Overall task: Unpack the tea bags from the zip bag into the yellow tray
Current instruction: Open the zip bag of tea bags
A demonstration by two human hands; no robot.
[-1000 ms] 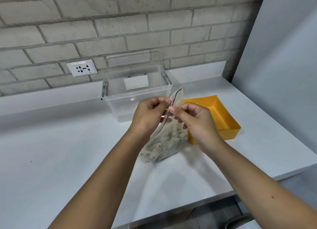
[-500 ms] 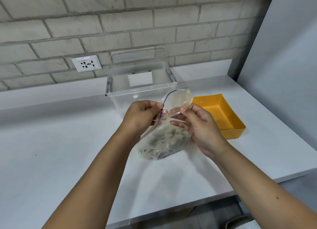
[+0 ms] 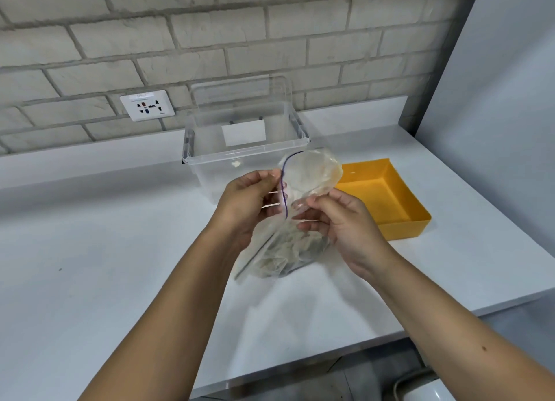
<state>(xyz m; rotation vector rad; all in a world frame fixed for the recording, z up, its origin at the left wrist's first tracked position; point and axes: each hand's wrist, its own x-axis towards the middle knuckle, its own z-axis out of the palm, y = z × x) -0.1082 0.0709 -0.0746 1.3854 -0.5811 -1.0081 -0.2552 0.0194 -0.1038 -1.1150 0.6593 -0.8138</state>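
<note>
A clear zip bag (image 3: pixel 312 175) with a purple zip line stands on the white counter, its mouth pulled apart. Pale tea bags (image 3: pixel 285 253) fill its lower half. My left hand (image 3: pixel 246 199) pinches the near-left lip of the mouth. My right hand (image 3: pixel 342 220) pinches the right lip, just in front of the yellow tray (image 3: pixel 420 217). The tray sits to the right of the bag, and its visible inside holds nothing.
A clear plastic tub (image 3: pixel 246 154) stands behind the bag, its lid leaning on the brick wall. A wall socket (image 3: pixel 147 105) is at the back left. A grey panel (image 3: pixel 495 100) rises on the right. The counter's front edge (image 3: pixel 330 352) runs beneath my forearms.
The bag's mouth went from nearly shut to spread wide as my hands drew apart. The upper flap now bulges toward the tub.
</note>
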